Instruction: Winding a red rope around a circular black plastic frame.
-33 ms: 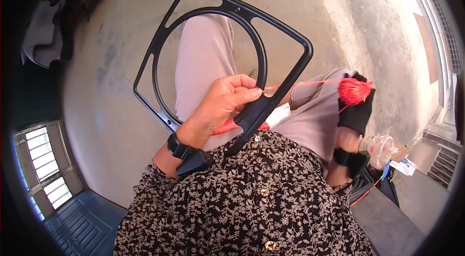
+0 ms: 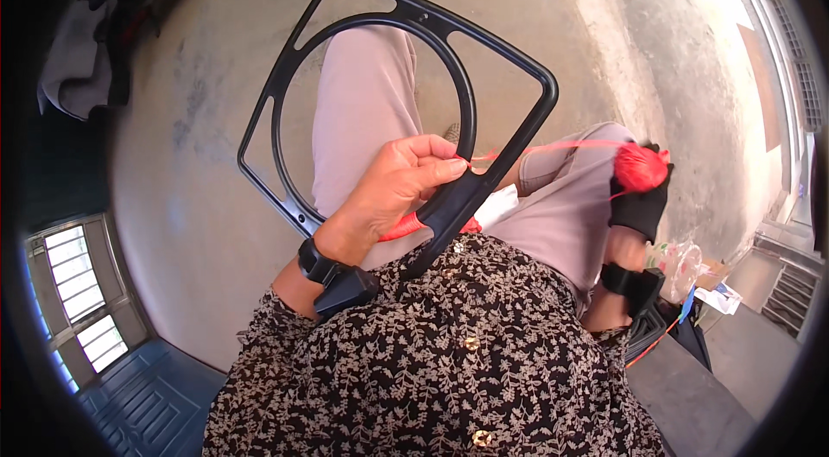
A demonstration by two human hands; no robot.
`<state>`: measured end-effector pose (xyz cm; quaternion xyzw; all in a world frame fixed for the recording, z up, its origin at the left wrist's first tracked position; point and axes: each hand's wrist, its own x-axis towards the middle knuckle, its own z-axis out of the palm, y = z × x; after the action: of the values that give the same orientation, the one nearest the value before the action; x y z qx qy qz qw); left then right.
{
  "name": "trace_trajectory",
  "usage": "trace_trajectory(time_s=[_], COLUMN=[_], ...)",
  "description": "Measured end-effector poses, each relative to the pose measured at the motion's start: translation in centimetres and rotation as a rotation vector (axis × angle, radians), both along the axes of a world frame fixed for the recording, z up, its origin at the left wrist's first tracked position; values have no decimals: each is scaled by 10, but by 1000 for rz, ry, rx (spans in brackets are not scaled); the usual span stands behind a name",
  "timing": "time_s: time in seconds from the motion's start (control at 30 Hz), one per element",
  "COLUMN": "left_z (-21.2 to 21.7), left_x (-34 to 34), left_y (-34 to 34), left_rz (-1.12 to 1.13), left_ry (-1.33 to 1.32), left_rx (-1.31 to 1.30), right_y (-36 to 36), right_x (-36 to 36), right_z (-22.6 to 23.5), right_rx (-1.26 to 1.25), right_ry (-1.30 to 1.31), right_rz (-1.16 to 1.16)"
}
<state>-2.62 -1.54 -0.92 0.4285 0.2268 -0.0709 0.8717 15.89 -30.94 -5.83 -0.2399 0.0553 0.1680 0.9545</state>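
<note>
A black plastic frame (image 2: pixel 460 208), roughly square with a round ring inside, leans tilted over my lap. My left hand (image 2: pixel 399 179) is closed at the ring's near right side, thumb and forefinger pinching a red strand (image 2: pixel 561 145) there. Below that hand, part of the ring is covered in red wrapping (image 2: pixel 403 226). The strand runs taut to the right, to a red ball of cord (image 2: pixel 641 167). My right hand (image 2: pixel 641 206), in a black glove, holds this ball out beside my right knee; the ball partly hides its fingers.
A clear plastic bag (image 2: pixel 678 267) and white paper (image 2: pixel 718 297) lie by my right forearm on a grey surface (image 2: pixel 691 392). Blue panelled furniture (image 2: pixel 155 405) stands at lower left. A dark vehicle-like object (image 2: pixel 86 68) is at far left. Concrete floor (image 2: pixel 207 198) surrounds my legs.
My right hand and the red ball have shifted slightly to the right, and the ball has turned. The left hand and the black frame stay where they were.
</note>
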Motion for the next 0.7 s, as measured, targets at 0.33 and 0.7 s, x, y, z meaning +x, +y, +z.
trace_trajectory(time_s=[0.33,0.7], left_z=[7,10], left_x=[2,6], left_y=[-1,-19], left_rz=[-85,-175], left_ry=[-14,-148], left_rx=[-25,98], right_y=[26,148], right_x=[-26,-11], right_z=[27,46], right_rx=[-556,-615], right_ry=[1,-793], right_rz=[477,972])
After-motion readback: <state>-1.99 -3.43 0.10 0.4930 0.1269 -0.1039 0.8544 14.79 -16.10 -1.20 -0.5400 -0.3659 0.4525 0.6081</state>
